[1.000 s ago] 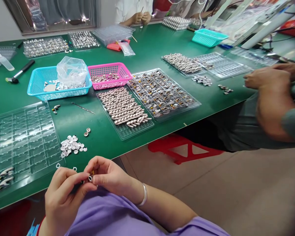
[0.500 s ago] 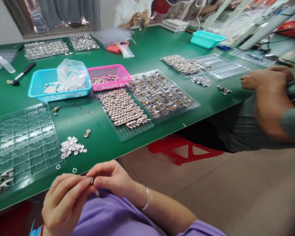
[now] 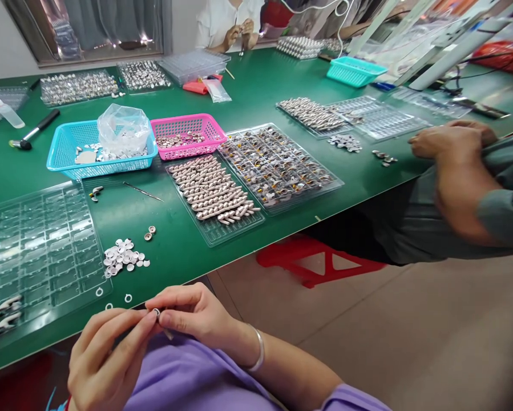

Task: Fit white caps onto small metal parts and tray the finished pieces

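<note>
Over my lap, just off the table's front edge, my left hand (image 3: 108,348) and my right hand (image 3: 192,311) pinch one small earbud (image 3: 156,312) between them. A whitish ring shows on its upper end and a short pale stem pokes out below; my fingertips cover the rest. Ahead of my hands lies a heap of white round pieces (image 3: 125,255), with a few loose white rings (image 3: 128,298) nearer the edge. Two small metallic cups (image 3: 149,234) sit behind the heap. At left, a clear compartment tray (image 3: 51,245) holds several earbud pieces in its left part.
A blue basket (image 3: 57,165) and a pink basket (image 3: 215,127) stand mid-table. Beside them are a tray of beige stemmed shells (image 3: 213,188) and a tray of wired parts (image 3: 282,165). Tweezers (image 3: 143,192) lie behind the heap. A co-worker's hands (image 3: 448,140) are at right.
The view has shifted slightly. Both my hands keep the earbud pinched at nearly the same spot, with a small shift of the fingers and its ring end turned more upward.
</note>
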A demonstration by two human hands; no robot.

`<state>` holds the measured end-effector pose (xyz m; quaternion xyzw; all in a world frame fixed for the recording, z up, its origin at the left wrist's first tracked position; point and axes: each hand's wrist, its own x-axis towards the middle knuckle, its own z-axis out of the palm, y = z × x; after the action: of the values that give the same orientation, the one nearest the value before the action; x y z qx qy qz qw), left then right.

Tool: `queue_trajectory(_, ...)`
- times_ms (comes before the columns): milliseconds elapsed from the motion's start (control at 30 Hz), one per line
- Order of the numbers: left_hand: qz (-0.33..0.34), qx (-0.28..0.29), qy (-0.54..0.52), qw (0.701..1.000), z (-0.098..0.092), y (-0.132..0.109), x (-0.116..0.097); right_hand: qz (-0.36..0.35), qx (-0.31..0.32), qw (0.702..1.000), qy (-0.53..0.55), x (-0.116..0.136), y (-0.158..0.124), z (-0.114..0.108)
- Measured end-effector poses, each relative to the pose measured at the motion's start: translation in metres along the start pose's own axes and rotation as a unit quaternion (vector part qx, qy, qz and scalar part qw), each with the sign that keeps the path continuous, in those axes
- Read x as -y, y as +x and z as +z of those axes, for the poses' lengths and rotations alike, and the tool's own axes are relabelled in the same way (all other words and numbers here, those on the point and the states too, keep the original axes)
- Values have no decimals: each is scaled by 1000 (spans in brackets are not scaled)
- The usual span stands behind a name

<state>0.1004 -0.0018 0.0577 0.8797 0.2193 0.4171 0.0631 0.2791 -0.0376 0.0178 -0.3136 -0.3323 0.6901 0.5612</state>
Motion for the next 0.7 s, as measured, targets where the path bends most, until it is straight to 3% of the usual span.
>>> queue_trajectory(233,-2,-1,-3,1000,0,1,0,-58,7,998,-24,0,-1,1)
queue_trajectory(500,0,5,-30,1000,0,-2,1,-65,-18,997,-28,-7,-2,3)
queue_trajectory(700,-3,22,-45,999,-1,-5,0,-47,0,999,-4,-3,-1,2)
